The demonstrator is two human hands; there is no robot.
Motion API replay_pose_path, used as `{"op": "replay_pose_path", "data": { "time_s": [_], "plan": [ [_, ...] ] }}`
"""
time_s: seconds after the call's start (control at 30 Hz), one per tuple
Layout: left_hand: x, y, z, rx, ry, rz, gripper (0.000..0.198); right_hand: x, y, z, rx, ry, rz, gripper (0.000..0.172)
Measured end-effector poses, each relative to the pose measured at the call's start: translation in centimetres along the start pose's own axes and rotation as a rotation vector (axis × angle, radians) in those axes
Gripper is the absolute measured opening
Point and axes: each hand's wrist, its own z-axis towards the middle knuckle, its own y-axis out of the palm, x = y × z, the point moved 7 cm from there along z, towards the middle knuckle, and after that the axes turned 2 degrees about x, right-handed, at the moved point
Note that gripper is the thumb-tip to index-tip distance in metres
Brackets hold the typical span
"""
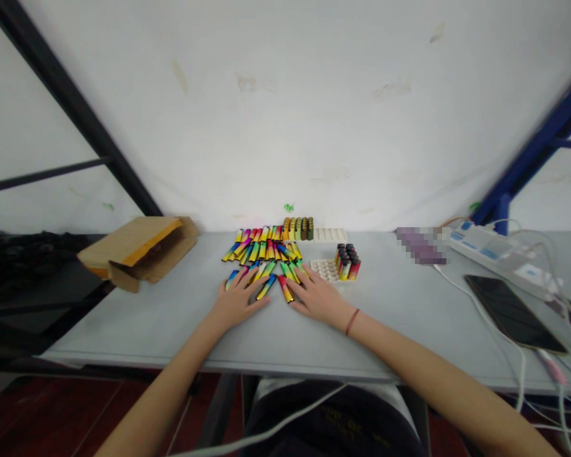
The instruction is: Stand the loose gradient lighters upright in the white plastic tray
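The left hand (238, 299) and right hand (316, 297) lie flat and open, gripping nothing, fingertips among slim rainbow-coloured lighters (285, 289), which look light, stiff and slippery, best pinched across the barrel.

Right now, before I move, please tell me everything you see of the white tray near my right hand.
The white tray looks like moulded plastic, with rows of round cells, and lies flat on the grey table. Upright lighters with dark tops stand clustered on its right end. The right hand is close to its left edge; contact is unclear.
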Motion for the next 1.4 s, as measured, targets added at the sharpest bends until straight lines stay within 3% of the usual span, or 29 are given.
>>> {"op": "replay_pose_path", "data": {
  "time_s": [0.1, 0.27, 0.53, 0.63, 0.8, 0.9, 1.03, 1.13, 1.27, 1.4],
  "plan": [
    [0.3, 0.0, -0.8, 0.023, -0.036, 0.027, 0.055, -0.3, 1.6, 0.9, -0.026, 0.103, -0.018, 0.052],
    [0.3, -0.1, -1.8, 0.051, -0.131, 0.072, 0.054, -1.9, 2.3, 1.1, -0.009, 0.158, -0.048, 0.053],
    [-0.4, -1.3, 0.4, 0.091, -0.179, 0.135, 0.055, -4.0, 1.8, 3.8, -0.006, 0.115, -0.067, 0.041],
    [-1.0, -1.3, 1.1, 0.076, -0.155, 0.121, 0.052, -3.4, 1.3, 4.4, 0.005, 0.123, -0.039, 0.036],
    [-2.0, -1.1, 0.7, 0.083, -0.071, 0.059, 0.057, -2.0, 1.0, 4.2, 0.043, 0.188, -0.014, 0.050],
    [-2.6, -0.3, 0.4, 0.039, -0.035, 0.009, 0.062, -1.6, 1.2, 4.2, 0.056, 0.177, -0.018, 0.050],
    [-2.4, 0.1, 0.9, 0.040, 0.025, -0.034, 0.069, -1.2, 1.4, 4.3, 0.066, 0.166, -0.041, 0.049],
    [-2.0, 0.0, 1.5, 0.080, 0.027, -0.038, 0.064, -1.4, 1.2, 4.2, 0.044, 0.155, -0.059, 0.050],
    [-1.4, -0.1, 1.7, 0.112, 0.031, -0.041, 0.049, -2.1, -1.6, 2.7, 0.136, 0.088, -0.037, 0.042],
    [-1.2, -0.8, 1.5, 0.185, 0.017, -0.061, 0.053, -0.1, -8.2, -1.5, 0.470, 0.019, 0.036, 0.025]
  ]
}}
